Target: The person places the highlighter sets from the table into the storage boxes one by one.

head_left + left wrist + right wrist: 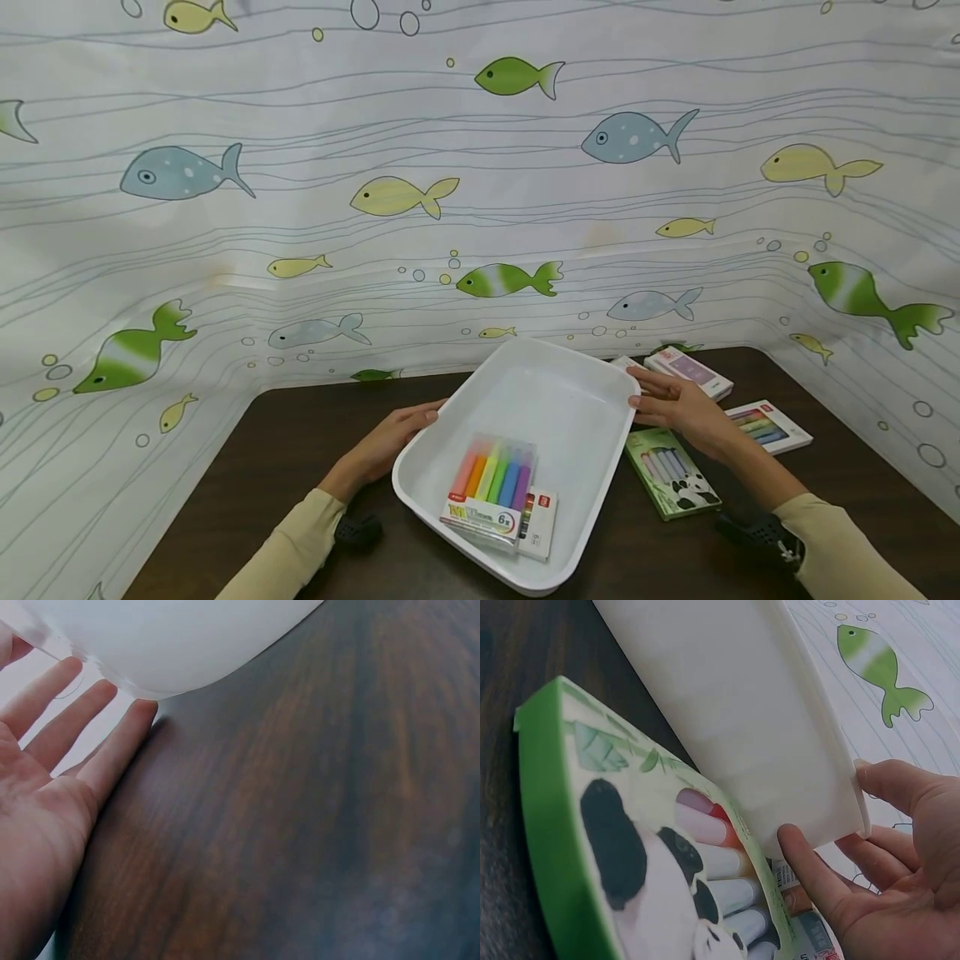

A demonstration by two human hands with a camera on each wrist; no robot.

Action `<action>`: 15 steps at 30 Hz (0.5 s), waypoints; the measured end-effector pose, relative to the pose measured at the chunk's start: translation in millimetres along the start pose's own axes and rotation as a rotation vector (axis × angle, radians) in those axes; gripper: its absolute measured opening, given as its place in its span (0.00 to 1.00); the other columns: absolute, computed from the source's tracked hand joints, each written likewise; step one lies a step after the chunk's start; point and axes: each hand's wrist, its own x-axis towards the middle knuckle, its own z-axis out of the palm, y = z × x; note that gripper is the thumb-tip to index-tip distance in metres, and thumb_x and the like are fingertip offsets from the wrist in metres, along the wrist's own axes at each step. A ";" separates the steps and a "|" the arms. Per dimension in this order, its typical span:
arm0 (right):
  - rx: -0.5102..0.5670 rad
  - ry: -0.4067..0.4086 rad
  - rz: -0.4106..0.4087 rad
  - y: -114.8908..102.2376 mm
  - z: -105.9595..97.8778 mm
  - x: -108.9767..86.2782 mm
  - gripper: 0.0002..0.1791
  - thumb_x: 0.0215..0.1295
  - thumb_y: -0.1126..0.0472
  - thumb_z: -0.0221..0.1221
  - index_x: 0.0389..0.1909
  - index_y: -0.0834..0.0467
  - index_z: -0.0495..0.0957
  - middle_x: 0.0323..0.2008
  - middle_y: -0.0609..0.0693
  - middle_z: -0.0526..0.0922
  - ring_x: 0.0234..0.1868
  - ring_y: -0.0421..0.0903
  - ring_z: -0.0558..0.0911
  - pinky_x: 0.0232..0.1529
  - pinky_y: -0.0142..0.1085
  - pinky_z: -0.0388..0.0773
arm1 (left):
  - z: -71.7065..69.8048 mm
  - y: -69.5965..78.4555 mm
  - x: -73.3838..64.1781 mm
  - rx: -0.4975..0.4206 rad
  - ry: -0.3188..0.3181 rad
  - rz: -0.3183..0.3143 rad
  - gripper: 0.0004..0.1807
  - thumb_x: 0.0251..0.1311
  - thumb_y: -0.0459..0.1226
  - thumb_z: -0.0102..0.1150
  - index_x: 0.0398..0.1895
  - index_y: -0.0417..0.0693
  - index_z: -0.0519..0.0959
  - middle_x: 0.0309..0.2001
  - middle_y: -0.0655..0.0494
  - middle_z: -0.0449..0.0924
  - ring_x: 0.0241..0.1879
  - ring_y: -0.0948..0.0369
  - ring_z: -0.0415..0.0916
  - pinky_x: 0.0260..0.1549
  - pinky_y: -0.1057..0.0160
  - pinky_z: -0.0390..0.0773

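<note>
A white plastic tray (558,396) is tilted slightly above the dark table, between my two hands. The left hand (386,442) holds its left rim, fingers against the outer wall in the left wrist view. At the far right corner, the right hand (686,412) grips the rim, thumb on the edge and fingers below it. Inside the tray, a clear pack of highlighters (487,487) in several colours overlaps a small white box (540,525). A green box of markers with a panda (671,475) lies just right of the tray, below the right hand.
On the right of the table (247,492) lie a white box with a rainbow window (768,427) and a white and purple box (690,371). Another white box is mostly hidden behind the tray. A fish-patterned sheet (405,125) encloses the back and sides.
</note>
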 end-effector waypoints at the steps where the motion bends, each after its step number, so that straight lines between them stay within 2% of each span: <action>1: -0.004 0.000 -0.002 0.0 0.5 -0.1 0.43 0.72 0.61 0.63 0.80 0.65 0.51 0.76 0.67 0.54 0.65 0.60 0.75 0.55 0.47 0.78 | 0.0 -0.7 -0.5 0.000 0.000 0.002 0.30 0.80 0.48 0.47 0.78 0.45 0.62 0.70 0.42 0.69 0.58 0.50 0.78 0.48 0.51 0.82; 8: -0.007 0.001 -0.004 0.8 1.6 0.3 0.42 0.73 0.61 0.63 0.80 0.64 0.51 0.77 0.67 0.53 0.67 0.66 0.70 0.55 0.47 0.78 | 1.2 0.5 -2.3 -0.017 0.011 -0.008 0.30 0.79 0.48 0.48 0.78 0.47 0.63 0.70 0.44 0.69 0.58 0.49 0.78 0.49 0.50 0.82; 15: -0.026 0.011 0.004 3.2 -0.7 0.5 0.42 0.73 0.60 0.63 0.80 0.63 0.51 0.77 0.66 0.53 0.65 0.60 0.74 0.55 0.46 0.79 | 1.5 3.3 -1.0 -0.032 0.009 -0.011 0.31 0.79 0.47 0.49 0.79 0.45 0.62 0.71 0.42 0.68 0.60 0.49 0.76 0.51 0.51 0.81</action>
